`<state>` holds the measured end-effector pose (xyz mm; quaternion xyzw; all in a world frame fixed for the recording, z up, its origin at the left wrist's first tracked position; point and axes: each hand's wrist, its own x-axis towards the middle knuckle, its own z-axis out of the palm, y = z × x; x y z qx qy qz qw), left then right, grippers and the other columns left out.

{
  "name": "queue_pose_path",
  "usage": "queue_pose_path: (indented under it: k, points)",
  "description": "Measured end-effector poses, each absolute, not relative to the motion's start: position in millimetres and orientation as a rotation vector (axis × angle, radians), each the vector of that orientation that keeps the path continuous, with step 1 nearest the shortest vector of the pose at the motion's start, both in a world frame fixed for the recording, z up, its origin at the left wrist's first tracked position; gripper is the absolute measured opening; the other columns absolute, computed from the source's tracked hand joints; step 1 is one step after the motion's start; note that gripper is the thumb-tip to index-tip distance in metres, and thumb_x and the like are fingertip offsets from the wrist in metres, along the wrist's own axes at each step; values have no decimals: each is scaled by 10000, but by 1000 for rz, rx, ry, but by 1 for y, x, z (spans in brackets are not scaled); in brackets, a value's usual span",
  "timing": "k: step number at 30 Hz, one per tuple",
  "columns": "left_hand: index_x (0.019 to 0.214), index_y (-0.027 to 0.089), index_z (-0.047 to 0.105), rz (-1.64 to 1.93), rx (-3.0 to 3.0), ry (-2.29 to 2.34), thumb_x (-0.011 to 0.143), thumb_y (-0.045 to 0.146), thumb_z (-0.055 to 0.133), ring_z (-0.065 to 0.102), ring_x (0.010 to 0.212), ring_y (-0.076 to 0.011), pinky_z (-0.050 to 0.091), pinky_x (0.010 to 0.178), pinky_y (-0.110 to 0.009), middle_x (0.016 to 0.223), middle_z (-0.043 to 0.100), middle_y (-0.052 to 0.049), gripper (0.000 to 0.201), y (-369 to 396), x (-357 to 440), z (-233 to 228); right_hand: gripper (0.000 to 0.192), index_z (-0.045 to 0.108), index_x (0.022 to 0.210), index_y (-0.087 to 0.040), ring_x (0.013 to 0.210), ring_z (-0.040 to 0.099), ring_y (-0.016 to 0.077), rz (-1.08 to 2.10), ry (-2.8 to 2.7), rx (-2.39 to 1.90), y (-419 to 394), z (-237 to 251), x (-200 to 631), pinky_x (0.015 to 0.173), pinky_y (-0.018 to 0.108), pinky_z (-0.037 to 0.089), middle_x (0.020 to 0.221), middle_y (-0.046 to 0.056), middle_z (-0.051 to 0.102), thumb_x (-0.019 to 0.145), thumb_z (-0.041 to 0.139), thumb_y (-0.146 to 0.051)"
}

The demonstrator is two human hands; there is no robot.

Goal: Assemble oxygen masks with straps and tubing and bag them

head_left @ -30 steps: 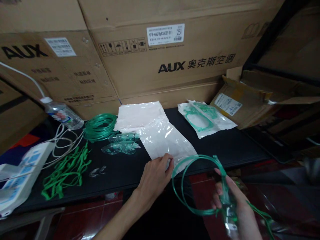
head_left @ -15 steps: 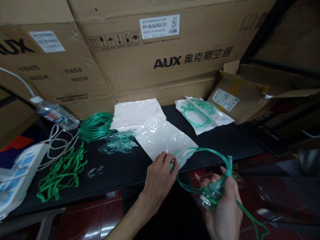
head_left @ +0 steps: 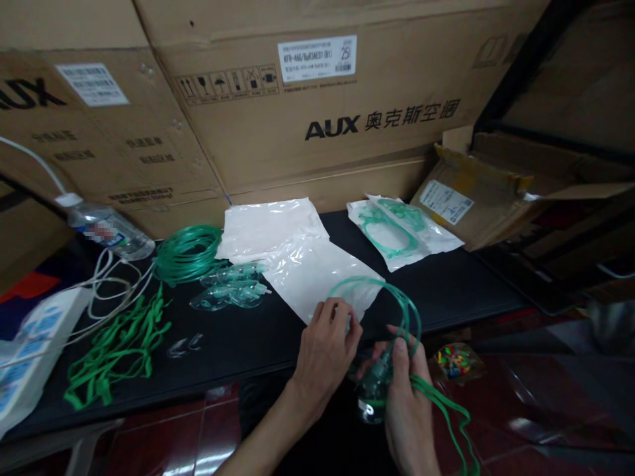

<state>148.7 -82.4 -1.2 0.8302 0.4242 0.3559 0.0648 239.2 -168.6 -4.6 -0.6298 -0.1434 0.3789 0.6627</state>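
My right hand (head_left: 409,396) is closed round a clear green breathing mask (head_left: 373,390), held beyond the table's front edge. Loops of thin green tubing (head_left: 409,307) rise from this hand and arch left over a white pouch (head_left: 322,277). A green elastic strap (head_left: 449,403) dangles from the right hand. At the pouch's lower corner is my left hand (head_left: 330,344), its fingers curled together on the end of the tubing; the fingers partly hide what is between them. Left of the pouch lie clear masks (head_left: 231,291) and a coil of green tubing (head_left: 188,254).
Green straps (head_left: 119,350), a power strip (head_left: 42,350), a cable and a plastic bottle (head_left: 109,228) occupy the left. Packed mask pouches (head_left: 401,231) lie at the back right beside an open carton (head_left: 461,198). Large cardboard boxes (head_left: 317,158) stand behind.
My right hand has moved left with the mask, closer to my left hand, and the tubing loop has shifted left with it. A bag of colourful small pieces now shows at the right.
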Motion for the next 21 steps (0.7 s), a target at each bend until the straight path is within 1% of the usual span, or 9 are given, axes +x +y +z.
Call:
queue_pose_path:
  k: [5, 7, 9, 11, 13, 15, 17, 19, 21]
  points:
    - [1075, 195, 598, 1168, 2509, 1252, 943, 55, 598, 676, 799, -187, 567, 705, -276, 872, 670, -15, 192, -68, 153, -2, 617, 556, 1382, -280, 492, 579, 128, 903, -292, -1394, -168, 1, 240, 433, 217, 480, 712, -52, 629, 959, 481, -722]
    - [1075, 196, 625, 1182, 2538, 1196, 984, 95, 591, 681, 801, -178, 572, 736, -276, 870, 686, -14, 140, -66, 155, 0, 662, 544, 1415, -265, 451, 570, 132, 919, -271, -1381, -167, 8, 240, 402, 218, 468, 666, -56, 626, 946, 496, -730]
    - [1014, 198, 645, 1202, 2557, 1148, 1021, 139, 570, 682, 795, -168, 572, 755, -270, 849, 691, -13, 96, -66, 157, 2, 682, 552, 1414, -258, 417, 564, 137, 954, -271, -1414, -167, 13, 242, 373, 217, 451, 628, -59, 629, 919, 546, -728]
    - [963, 198, 650, 1231, 2556, 1121, 1037, 162, 556, 683, 794, -165, 570, 749, -265, 833, 690, -15, 125, -68, 159, 5, 660, 617, 1329, -242, 391, 558, 141, 986, -296, -1488, -169, 17, 244, 355, 219, 440, 592, -58, 632, 885, 598, -729]
    - [939, 197, 649, 1250, 2550, 1088, 1039, 172, 553, 685, 799, -167, 569, 728, -261, 836, 691, -19, 141, -73, 162, 8, 598, 695, 1137, -210, 361, 547, 152, 1028, -349, -1561, -172, 17, 248, 341, 234, 435, 536, -50, 620, 854, 632, -733]
    - [945, 191, 648, 1252, 2559, 1019, 1042, 178, 548, 691, 816, -171, 575, 730, -262, 867, 704, -25, 140, -78, 164, 9, 557, 707, 989, -201, 335, 540, 166, 1066, -410, -1613, -175, 14, 253, 332, 250, 424, 489, -45, 606, 838, 649, -734]
    - [965, 185, 650, 1235, 2596, 901, 1051, 189, 534, 693, 819, -168, 583, 749, -262, 888, 715, -25, 145, -83, 164, 9, 561, 708, 975, -201, 334, 539, 176, 1071, -450, -1644, -176, 11, 260, 331, 256, 405, 471, -45, 603, 817, 668, -738]
    - [984, 173, 650, 1175, 2654, 767, 1068, 198, 501, 691, 809, -170, 590, 753, -270, 891, 716, -27, 173, -89, 163, 8, 587, 712, 1008, -193, 377, 561, 179, 1033, -447, -1646, -174, 9, 267, 351, 248, 400, 484, -42, 617, 786, 704, -735]
    - [997, 165, 645, 1073, 2670, 710, 1083, 210, 468, 686, 797, -176, 596, 721, -277, 887, 707, -31, 202, -93, 161, 8, 583, 716, 988, -179, 441, 593, 178, 989, -391, -1595, -170, 8, 273, 376, 236, 409, 515, -35, 636, 755, 750, -712]
